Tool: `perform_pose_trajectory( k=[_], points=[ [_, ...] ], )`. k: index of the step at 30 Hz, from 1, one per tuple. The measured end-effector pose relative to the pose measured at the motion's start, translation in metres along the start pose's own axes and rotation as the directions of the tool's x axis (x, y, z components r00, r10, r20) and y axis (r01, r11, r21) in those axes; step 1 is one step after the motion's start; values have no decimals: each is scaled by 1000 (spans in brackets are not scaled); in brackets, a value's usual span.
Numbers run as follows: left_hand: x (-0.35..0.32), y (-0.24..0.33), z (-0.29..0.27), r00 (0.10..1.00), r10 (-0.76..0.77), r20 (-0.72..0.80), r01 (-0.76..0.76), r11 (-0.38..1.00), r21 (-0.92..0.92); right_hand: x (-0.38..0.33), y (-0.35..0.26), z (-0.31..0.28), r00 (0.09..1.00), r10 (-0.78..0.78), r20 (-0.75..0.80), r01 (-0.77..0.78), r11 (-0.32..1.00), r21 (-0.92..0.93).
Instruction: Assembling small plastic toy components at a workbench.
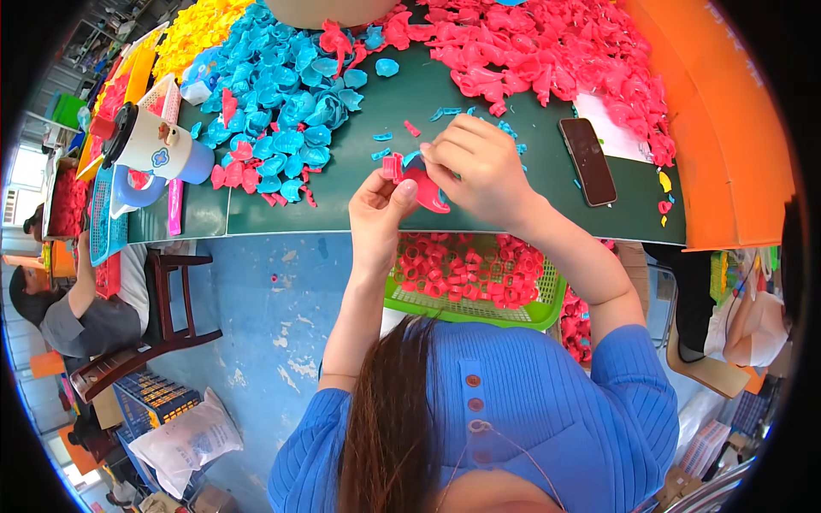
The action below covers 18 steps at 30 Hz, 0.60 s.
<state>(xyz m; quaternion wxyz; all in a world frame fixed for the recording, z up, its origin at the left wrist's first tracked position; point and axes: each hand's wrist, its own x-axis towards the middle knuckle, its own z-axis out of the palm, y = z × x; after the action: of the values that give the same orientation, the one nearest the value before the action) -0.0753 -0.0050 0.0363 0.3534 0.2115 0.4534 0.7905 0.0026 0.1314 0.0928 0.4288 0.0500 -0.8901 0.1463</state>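
Observation:
Over the near edge of the dark green table (410, 94), both my hands meet at a red-pink curved plastic part (425, 190). My left hand (376, 205) is closed on this part, thumb over its front; a ribbed pink piece (392, 166) shows at the fingertips. My right hand (481, 162) is closed in a pinch from the right, at a small blue plastic piece (411, 158) against the pink part. Its fingers partly hide how the pieces meet. Small blue bits (445, 112) lie just beyond my hands.
Blue shell-like parts (291, 94) heap at the left, pink parts (530, 43) at the far right. A phone (587, 162) lies right of my hands, a large cup (158, 154) stands left. Below the edge, a green basket (539, 315) holds pink rings. An orange panel (727, 128) borders the right.

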Motion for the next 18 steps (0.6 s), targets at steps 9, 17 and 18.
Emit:
perform_pose_trajectory(
  k=[9, 17, 18],
  points=[
    [0, -3, -8, 1000, 18, 2, -18, 1000, 25, -6, 2, 1, 999, 17, 45, -21, 997, 76],
    [3, -11, -18, 999, -45, -16, 46, 998, 45, -11, 4, 11, 981, 140, 134, -142, 990, 2],
    [2, -13, -17, 999, -42, -17, 43, 998, 45, -10, 4, 13, 982, 137, 132, -139, 990, 3]
  ],
)
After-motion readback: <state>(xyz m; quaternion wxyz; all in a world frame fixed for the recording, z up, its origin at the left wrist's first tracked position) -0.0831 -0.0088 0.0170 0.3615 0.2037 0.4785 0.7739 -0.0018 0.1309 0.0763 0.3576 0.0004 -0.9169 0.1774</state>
